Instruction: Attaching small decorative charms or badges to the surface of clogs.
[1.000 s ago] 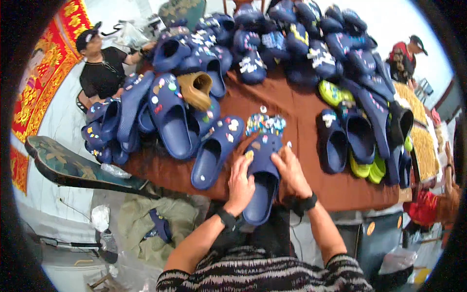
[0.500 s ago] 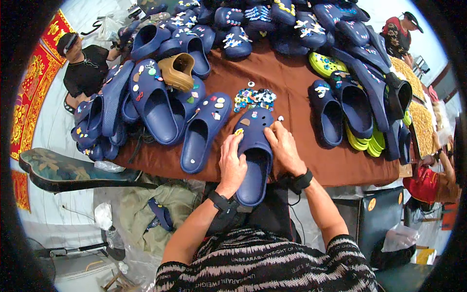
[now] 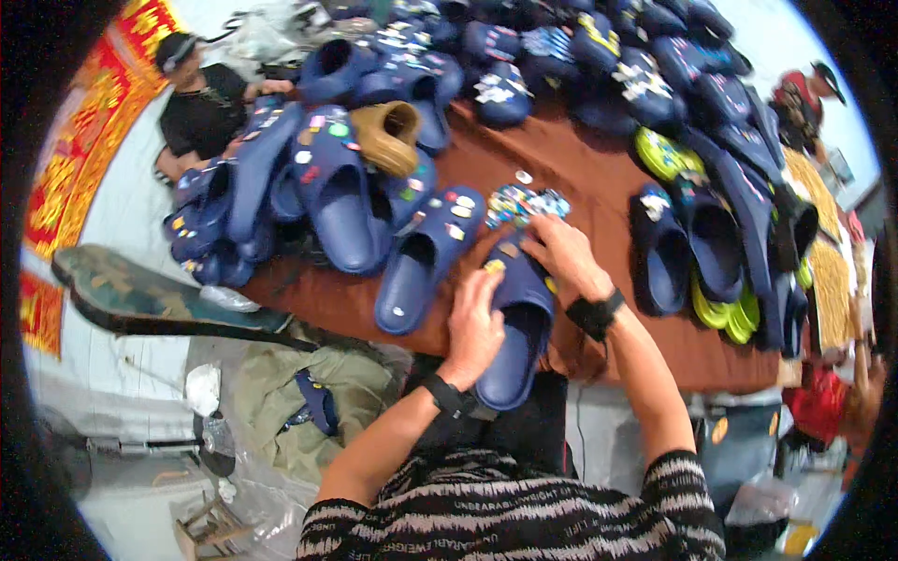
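A dark blue clog [image 3: 511,381] lies at the table's front edge, toe pointing away from me, its heel end overhanging. My left hand [image 3: 477,323] grips its left side, fingertips beside a small yellow charm [image 3: 494,267] on the upper. Over the right of the toe reaches my right hand [image 3: 572,260], blurred, its fingers apart at the near edge of a pile of small colourful charms [image 3: 510,206]. A brown charm [image 3: 510,250] is on the toe. Whether anything tiny is at the right fingertips is hidden. Another decorated blue clog [image 3: 426,257] lies to the left.
Stacked blue clogs [image 3: 346,220], one brown clog [image 3: 385,138] among them, fill the left side. More blue and lime-green clogs [image 3: 669,154] stand at the right and back. A camouflage-covered seat [image 3: 168,294] juts in at left. Other people are beyond the table.
My right hand has moved from the clog's right side up and away to the charm pile. My left hand stays on the clog. The whole view has shifted and tilted.
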`<state>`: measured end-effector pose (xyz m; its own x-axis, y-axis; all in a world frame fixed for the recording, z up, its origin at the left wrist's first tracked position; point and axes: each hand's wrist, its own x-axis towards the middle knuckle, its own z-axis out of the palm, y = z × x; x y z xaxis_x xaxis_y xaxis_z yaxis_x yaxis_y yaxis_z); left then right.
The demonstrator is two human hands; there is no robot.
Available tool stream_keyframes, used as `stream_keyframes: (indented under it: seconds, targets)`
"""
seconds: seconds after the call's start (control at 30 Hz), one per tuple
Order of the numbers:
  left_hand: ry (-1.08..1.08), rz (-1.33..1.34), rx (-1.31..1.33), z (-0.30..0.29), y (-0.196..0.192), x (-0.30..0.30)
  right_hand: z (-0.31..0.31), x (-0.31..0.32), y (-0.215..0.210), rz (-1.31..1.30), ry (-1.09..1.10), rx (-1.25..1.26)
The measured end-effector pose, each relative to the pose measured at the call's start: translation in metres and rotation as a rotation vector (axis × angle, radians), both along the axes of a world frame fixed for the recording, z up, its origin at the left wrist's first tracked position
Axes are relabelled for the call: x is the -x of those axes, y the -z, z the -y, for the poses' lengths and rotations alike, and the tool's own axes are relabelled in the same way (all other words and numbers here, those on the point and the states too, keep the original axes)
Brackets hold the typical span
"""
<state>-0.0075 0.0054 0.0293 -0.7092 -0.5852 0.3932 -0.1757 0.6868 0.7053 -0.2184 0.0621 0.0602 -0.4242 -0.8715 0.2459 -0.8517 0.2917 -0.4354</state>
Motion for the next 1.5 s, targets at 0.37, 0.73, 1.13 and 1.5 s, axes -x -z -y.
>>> stream_keyframes:
  seconds: [0.37,0.73,1.13,1.5]
  targets:
    - [-0.006,-0.022,-0.089,-0.007,-0.007,-0.006,0.007,-0.005,0.002,0.051,-0.002,0.000]
    - [0.012,0.000,-0.034,-0.006,-0.004,-0.002,0.024,0.018,-0.032,-0.130,0.036,-0.512]
    - [-0.017,-0.004,-0.064,-0.007,-0.003,-0.001,0.025,-0.020,-0.028,0.083,-0.209,-0.131]
    - [0.028,-0.003,-0.027,-0.004,-0.004,0.006,0.018,0.047,0.002,0.125,0.266,-0.040]
